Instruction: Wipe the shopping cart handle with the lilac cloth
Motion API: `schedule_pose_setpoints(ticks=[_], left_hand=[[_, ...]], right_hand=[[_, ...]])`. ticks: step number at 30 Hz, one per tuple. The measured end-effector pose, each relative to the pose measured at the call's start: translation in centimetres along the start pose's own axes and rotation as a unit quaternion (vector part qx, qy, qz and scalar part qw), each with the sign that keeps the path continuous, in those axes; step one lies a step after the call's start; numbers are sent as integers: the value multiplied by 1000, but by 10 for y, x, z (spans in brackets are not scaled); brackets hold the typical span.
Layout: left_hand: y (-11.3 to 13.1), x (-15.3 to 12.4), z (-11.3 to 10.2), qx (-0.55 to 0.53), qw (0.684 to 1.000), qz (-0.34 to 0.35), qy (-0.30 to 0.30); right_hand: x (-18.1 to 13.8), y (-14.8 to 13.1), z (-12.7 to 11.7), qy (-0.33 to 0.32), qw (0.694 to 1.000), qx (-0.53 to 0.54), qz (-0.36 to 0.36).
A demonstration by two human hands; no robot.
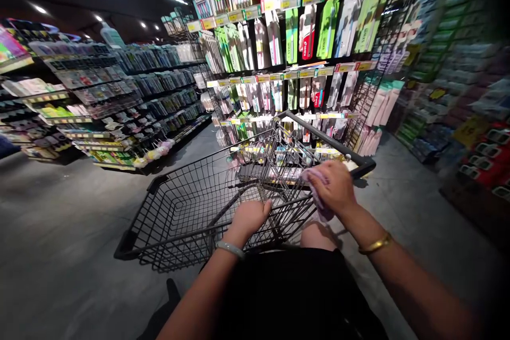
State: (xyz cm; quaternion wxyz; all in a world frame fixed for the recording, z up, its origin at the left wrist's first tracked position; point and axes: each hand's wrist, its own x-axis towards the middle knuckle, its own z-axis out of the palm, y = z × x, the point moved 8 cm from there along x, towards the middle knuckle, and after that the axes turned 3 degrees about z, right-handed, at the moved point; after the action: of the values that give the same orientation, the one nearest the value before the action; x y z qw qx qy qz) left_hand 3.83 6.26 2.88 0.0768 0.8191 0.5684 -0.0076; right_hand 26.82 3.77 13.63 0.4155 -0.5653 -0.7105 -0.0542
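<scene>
A black wire shopping cart (187, 196) stands sideways in front of me, its basket to the left and its push handle (326, 141) to the right. My left hand (249, 219) is closed around the cart's near upper rail, thumb on top. In my right hand (333, 186) a crumpled light purple cloth (319, 183) is bunched, with part of it hanging below the fingers. That hand is beside the cart's near side, close to the handle end; whether the cloth presses on the wire there I cannot tell. The wire basket shows no goods inside.
Right behind the cart rises a display rack (287, 69) hung with packaged toothbrushes. Stocked shelves (91, 101) line the left, and more goods (486, 159) hang at the right. Grey floor (59, 255) runs around the cart. My knee (319, 236) is close to its near side.
</scene>
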Motion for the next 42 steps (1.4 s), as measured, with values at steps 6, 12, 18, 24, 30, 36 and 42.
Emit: schedule_pose_setpoints(ticks=[6, 12, 18, 24, 30, 36, 42], left_hand=[[1, -7, -4, -4, 1000, 2, 9], [-33, -33, -19, 10, 999, -25, 30], [-136, -81, -24, 48, 987, -152, 14], [-180, -100, -3, 28, 977, -212, -16], [-167, -85, -2, 25, 979, -198, -42], [-156, -71, 2, 29, 984, -174, -24], [-130, -58, 8, 26, 988, -149, -28]], right_hand=[[-5, -17, 105, -283, 937, -205, 16], [-10, -13, 105, -310, 923, -227, 6], [-6, -7, 104, -314, 920, -232, 43], [-5, -6, 108, -312, 919, -241, 24], [0, 10, 105, -324, 911, -249, 51], [-5, 28, 99, -334, 904, -258, 73], [-3, 65, 89, -354, 889, -260, 133]])
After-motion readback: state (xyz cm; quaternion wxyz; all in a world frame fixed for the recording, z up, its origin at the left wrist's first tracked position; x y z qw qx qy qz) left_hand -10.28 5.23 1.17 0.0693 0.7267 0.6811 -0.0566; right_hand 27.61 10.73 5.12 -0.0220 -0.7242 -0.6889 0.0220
